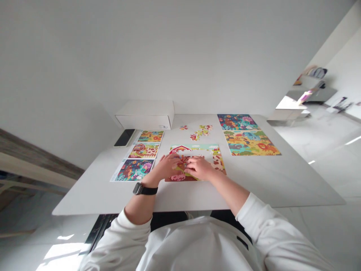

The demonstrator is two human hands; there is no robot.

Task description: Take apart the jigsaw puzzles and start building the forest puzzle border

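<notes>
A farm jigsaw puzzle [178, 177] lies flat in front of me, partly assembled, with a red barn, a pink pig and a brown-spotted cow. White gaps show across its upper middle. My left hand [169, 166], a black watch on its wrist, rests over the puzzle's left side with bent fingers. From the right, my right hand [199, 168] reaches in with its fingers drawn together. Both sets of fingertips meet around a barn puzzle piece [184, 159] near the middle; my fingers hide part of it. Loose puzzle pieces [200, 132] lie beyond the puzzle.
On the left of the white table [251, 180] lie a reference sheet [143, 150] with three pictures and a phone [124, 137]. Behind them stands a white box [145, 114]. Two animal puzzles, a dark one [237, 122] and a yellow one [251, 143], lie at the right.
</notes>
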